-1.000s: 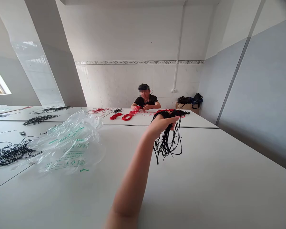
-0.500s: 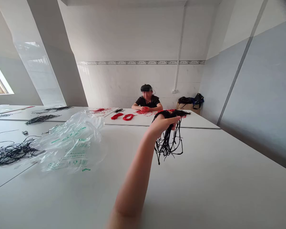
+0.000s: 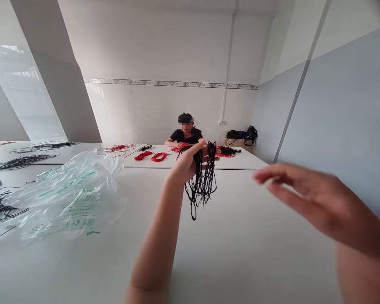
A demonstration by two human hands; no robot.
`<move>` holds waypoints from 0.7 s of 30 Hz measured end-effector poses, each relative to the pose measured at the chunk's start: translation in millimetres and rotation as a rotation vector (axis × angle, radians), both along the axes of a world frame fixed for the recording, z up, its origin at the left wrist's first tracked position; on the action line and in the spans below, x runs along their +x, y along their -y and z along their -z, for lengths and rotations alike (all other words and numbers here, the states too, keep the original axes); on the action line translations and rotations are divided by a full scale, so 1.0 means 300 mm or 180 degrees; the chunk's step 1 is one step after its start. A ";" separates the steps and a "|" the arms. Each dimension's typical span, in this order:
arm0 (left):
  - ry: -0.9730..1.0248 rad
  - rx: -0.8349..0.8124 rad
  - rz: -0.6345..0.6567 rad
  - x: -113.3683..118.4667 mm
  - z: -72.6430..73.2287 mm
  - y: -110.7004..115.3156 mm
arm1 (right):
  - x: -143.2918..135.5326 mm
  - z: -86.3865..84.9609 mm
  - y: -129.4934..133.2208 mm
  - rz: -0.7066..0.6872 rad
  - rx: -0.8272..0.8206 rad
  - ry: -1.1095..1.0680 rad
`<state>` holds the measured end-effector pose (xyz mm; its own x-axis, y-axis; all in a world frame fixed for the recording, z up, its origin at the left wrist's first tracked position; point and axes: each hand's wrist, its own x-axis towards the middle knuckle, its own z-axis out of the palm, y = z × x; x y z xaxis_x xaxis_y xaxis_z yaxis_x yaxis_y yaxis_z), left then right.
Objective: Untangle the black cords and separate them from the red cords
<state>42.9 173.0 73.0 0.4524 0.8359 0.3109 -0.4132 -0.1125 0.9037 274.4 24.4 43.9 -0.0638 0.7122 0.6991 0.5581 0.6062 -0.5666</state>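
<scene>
My left hand (image 3: 186,165) is stretched out over the white table (image 3: 228,236), closed on a bundle of black cords (image 3: 205,181). The cords drape over the fingers and hang down in loops, with small knots along them. At the right, my right hand (image 3: 307,196) is in the air, somewhat blurred. Its thumb and fingers are a little apart, pointing left toward the bundle, and nothing shows between them.
A crumpled clear plastic bag (image 3: 72,194) with green print lies at the left, beside loose black cords (image 3: 0,207). Across the table sits a person (image 3: 186,134) with red cords. Two red bundles (image 3: 159,157) lie nearby. Bags (image 3: 242,134) rest by the back wall.
My right hand has come into view from the right. The left hand has turned, so the black cords now hang over its fingers. The view has swung slightly right.
</scene>
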 end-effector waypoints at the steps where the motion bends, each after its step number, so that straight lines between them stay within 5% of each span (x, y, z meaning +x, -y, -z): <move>1: 0.0018 -0.0029 -0.0026 0.001 -0.005 0.004 | -0.016 -0.039 -0.055 0.0040 0.0061 -0.0162; 4: -0.0026 0.0011 -0.0093 0.012 -0.017 0.020 | -0.066 -0.087 -0.216 -0.0014 -0.0011 -0.0764; 9: -0.0464 0.0420 -0.0309 0.035 -0.009 0.030 | -0.144 -0.031 -0.375 -0.0930 -0.0809 -0.1039; 17: -0.0955 0.1063 -0.0440 0.070 0.022 0.002 | -0.131 -0.016 -0.402 -0.1366 -0.0792 -0.1289; 21: -0.0752 0.0830 -0.0558 0.095 0.024 -0.010 | -0.110 -0.020 -0.401 -0.1280 -0.0679 -0.1402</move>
